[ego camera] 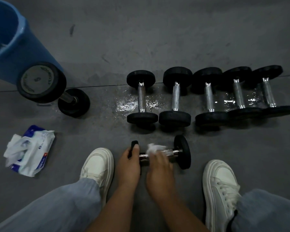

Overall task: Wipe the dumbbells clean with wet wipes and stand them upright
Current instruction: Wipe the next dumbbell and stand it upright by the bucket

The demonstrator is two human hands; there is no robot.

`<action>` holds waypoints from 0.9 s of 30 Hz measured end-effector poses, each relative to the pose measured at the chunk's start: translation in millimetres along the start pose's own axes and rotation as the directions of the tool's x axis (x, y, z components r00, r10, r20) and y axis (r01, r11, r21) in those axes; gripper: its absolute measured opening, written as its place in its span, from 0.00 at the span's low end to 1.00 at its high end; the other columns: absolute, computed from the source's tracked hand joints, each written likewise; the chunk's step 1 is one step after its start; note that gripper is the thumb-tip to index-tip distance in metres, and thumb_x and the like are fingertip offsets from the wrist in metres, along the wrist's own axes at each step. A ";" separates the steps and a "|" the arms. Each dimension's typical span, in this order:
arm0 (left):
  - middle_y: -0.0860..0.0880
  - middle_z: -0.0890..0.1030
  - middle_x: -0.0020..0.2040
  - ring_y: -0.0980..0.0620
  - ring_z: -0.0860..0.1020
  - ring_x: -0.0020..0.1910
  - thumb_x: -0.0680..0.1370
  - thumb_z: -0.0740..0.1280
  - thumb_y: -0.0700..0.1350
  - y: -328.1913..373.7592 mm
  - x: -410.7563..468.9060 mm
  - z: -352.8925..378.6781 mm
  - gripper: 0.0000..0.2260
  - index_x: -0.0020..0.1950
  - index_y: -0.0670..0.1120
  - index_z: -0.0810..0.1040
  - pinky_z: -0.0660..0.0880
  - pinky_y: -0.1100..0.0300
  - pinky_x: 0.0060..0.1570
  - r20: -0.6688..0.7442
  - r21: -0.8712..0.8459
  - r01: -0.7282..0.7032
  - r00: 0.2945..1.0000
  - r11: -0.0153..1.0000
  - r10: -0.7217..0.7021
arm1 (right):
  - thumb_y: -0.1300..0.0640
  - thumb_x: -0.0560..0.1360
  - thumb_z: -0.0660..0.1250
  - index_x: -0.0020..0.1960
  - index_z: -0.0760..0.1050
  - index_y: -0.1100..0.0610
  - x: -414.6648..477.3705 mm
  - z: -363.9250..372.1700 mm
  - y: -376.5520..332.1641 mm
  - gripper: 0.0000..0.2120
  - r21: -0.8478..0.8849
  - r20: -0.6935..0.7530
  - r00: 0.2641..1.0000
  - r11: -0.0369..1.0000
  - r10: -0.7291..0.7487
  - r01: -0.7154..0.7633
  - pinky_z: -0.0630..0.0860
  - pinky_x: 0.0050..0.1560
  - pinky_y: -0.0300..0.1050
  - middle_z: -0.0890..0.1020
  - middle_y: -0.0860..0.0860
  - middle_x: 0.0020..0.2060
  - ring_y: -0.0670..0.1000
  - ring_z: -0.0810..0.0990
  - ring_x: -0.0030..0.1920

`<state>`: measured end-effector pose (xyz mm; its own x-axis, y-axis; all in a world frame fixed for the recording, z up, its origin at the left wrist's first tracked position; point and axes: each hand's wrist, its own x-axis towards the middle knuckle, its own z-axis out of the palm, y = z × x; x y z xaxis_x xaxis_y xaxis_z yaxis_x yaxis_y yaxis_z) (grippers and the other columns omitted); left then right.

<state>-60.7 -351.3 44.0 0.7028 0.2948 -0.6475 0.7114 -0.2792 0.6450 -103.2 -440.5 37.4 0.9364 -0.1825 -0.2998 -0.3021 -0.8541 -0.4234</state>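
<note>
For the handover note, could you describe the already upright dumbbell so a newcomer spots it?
Find the blue bin at far left. The dumbbell stands against its base, grey end disc facing up. The five in the row lie flat.

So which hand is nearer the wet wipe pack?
Left. The left hand grips the dumbbell's end nearest the wet wipe pack; the right hand wipes its handle, farther away.

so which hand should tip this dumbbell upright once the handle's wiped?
Left, probably. The left hand already grips the dumbbell's end plate; the right hand holds the wipe on the handle.
</note>
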 end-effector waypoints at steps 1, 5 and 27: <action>0.53 0.83 0.44 0.57 0.80 0.44 0.81 0.62 0.57 3.7 2.8 0.7 0.14 0.50 0.50 0.82 0.72 0.59 0.43 0.007 -0.007 0.010 1.000 1.000 -0.009 | 0.58 0.73 0.58 0.61 0.75 0.51 -2.6 2.5 -5.4 0.17 0.048 0.021 0.997 0.996 -0.070 0.069 0.76 0.53 0.48 0.78 0.48 0.54 0.51 0.76 0.56; 0.53 0.82 0.41 0.57 0.78 0.40 0.80 0.63 0.58 21.6 11.1 0.6 0.14 0.46 0.50 0.81 0.72 0.61 0.39 0.021 0.028 0.023 0.999 0.999 -0.024 | 0.62 0.77 0.61 0.54 0.78 0.52 15.7 -24.2 -5.6 0.11 0.371 -0.005 0.988 0.918 0.155 -0.142 0.70 0.49 0.33 0.80 0.48 0.48 0.44 0.78 0.49; 0.57 0.84 0.50 0.57 0.81 0.52 0.80 0.68 0.47 8.1 11.3 -0.4 0.06 0.55 0.54 0.80 0.76 0.58 0.55 0.088 -0.251 -0.042 0.994 0.967 0.065 | 0.58 0.76 0.64 0.50 0.78 0.55 28.0 -13.9 16.8 0.05 0.379 -0.019 0.952 0.883 0.305 -0.276 0.74 0.47 0.43 0.80 0.53 0.49 0.53 0.80 0.47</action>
<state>-47.1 -349.9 42.1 0.7459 0.1945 -0.6370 0.6564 -0.0529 0.7525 -79.5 -466.7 33.8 0.8025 -0.4438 -0.3987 -0.5929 -0.5194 -0.6153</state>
